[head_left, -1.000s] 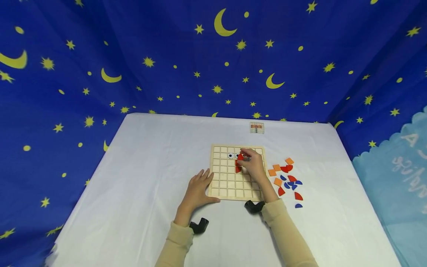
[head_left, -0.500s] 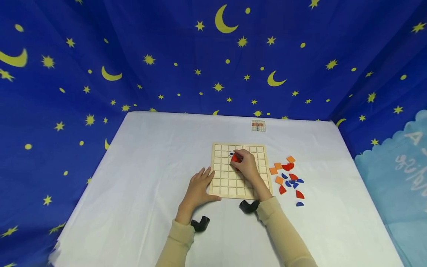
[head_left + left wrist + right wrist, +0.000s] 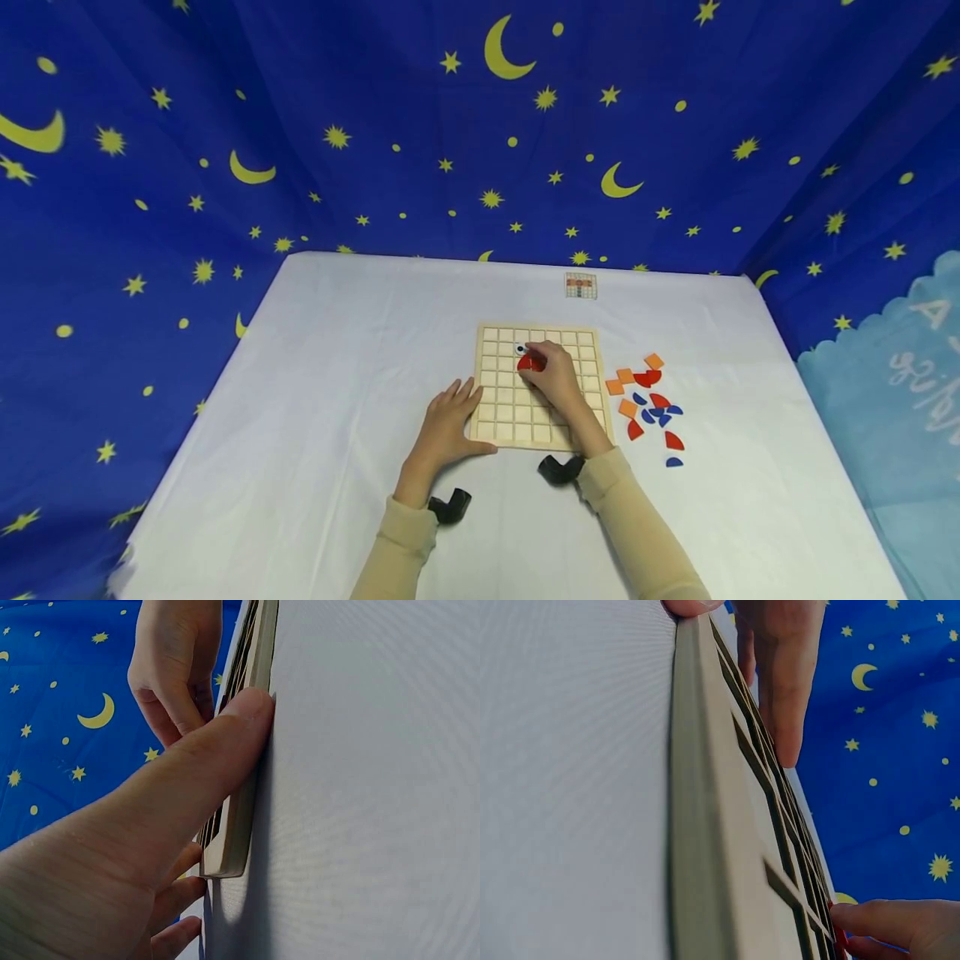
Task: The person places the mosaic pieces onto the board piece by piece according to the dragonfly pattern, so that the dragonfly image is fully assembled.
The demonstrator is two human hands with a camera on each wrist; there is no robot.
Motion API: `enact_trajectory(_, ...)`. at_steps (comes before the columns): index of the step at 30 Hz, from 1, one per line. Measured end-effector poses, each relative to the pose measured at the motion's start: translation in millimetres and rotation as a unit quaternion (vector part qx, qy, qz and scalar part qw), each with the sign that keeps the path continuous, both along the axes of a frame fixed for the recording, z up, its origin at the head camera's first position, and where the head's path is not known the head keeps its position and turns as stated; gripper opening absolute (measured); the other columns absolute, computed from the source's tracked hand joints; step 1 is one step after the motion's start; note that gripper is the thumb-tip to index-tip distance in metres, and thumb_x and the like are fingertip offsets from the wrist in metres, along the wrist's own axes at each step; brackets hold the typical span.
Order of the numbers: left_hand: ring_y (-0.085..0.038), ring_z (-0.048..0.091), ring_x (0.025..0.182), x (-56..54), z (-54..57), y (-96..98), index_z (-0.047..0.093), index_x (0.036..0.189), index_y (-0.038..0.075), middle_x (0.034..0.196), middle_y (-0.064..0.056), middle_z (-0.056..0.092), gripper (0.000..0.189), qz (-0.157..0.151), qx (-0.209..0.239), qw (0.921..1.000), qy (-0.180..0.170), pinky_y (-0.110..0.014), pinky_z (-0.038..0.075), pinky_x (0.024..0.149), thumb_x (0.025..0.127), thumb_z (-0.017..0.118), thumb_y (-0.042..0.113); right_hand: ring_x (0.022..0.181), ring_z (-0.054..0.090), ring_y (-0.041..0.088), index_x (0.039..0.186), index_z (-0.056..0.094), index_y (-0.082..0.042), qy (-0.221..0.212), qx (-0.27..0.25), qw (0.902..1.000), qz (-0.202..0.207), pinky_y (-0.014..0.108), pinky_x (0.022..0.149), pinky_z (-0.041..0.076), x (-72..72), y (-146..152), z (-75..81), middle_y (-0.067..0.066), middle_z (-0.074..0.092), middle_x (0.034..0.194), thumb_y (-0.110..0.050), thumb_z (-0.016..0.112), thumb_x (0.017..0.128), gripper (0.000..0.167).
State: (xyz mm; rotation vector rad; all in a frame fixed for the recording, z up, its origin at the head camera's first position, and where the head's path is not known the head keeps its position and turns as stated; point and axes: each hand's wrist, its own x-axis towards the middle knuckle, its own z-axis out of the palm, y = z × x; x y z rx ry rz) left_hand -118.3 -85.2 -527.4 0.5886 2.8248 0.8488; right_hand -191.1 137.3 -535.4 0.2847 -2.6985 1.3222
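A wooden grid board (image 3: 504, 443) lies on the white-covered table. My left hand (image 3: 448, 425) rests at its near left corner, thumb along the near edge and fingers against the left side; the left wrist view shows the extended thumb (image 3: 202, 761) touching the rim. Over the upper middle squares, my right hand (image 3: 558, 382) pinches a red quarter-circle piece (image 3: 524, 364) at the board's surface. In the right wrist view, a sliver of red piece (image 3: 839, 930) shows at those fingertips. Just above sits a round eye piece (image 3: 520, 348). The hand covers the squares beside it.
Right of the board lie several orange squares (image 3: 627, 408), red quarter circles (image 3: 673, 440) and blue half circles (image 3: 674, 462). A small pattern card (image 3: 581, 286) lies near the far table edge. Black wrist-worn devices (image 3: 450, 507) sit by both wrists.
The right hand has moved left with the red piece and lowered it onto the squares below the eye piece, hiding the second eye. The left hand stays at the board's corner.
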Motion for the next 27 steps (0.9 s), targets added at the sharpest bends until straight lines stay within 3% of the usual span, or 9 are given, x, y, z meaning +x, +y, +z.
enact_trajectory(9, -0.039, 0.027, 0.143, 1.3, 1.9, -0.4, 0.041, 0.143, 0.002, 0.152, -0.019, 0.034, 0.100, -0.001, 0.009, 0.9999, 0.004, -0.054, 0.024, 0.114, 0.064, 0.083, 0.046, 0.097, 0.059, 0.030, 0.118, 0.065, 0.000, 0.029, 0.021, 0.9993, 0.010, 0.044, 0.082, 0.052, -1.3, -1.5, -1.9, 0.016, 0.067, 0.105, -0.009, 0.073, 0.081, 0.038)
enact_trajectory(23, -0.039, 0.027, 0.143, 3.4, 0.8, 1.1, 0.041, 0.143, 0.003, 0.152, -0.019, 0.034, 0.100, 0.003, 0.010, 0.9999, -0.002, -0.054, 0.024, 0.114, 0.064, 0.083, 0.046, 0.102, 0.060, 0.030, 0.115, 0.067, -0.003, 0.024, 0.056, 0.9977, 0.030, 0.046, 0.089, 0.051, 0.4, -0.8, 1.8, 0.014, 0.069, 0.112, -0.005, 0.070, 0.082, 0.033)
enact_trajectory(27, -0.039, 0.027, 0.143, 3.1, 0.8, 0.6, 0.041, 0.143, 0.003, 0.152, -0.019, 0.034, 0.100, 0.002, 0.010, 0.9999, 0.000, -0.054, 0.024, 0.114, 0.064, 0.083, 0.046, 0.102, 0.061, 0.030, 0.116, 0.067, -0.003, 0.022, 0.043, 0.9985, 0.027, 0.045, 0.089, 0.051, 0.8, 3.1, 4.3, 0.014, 0.069, 0.111, -0.004, 0.068, 0.084, 0.032)
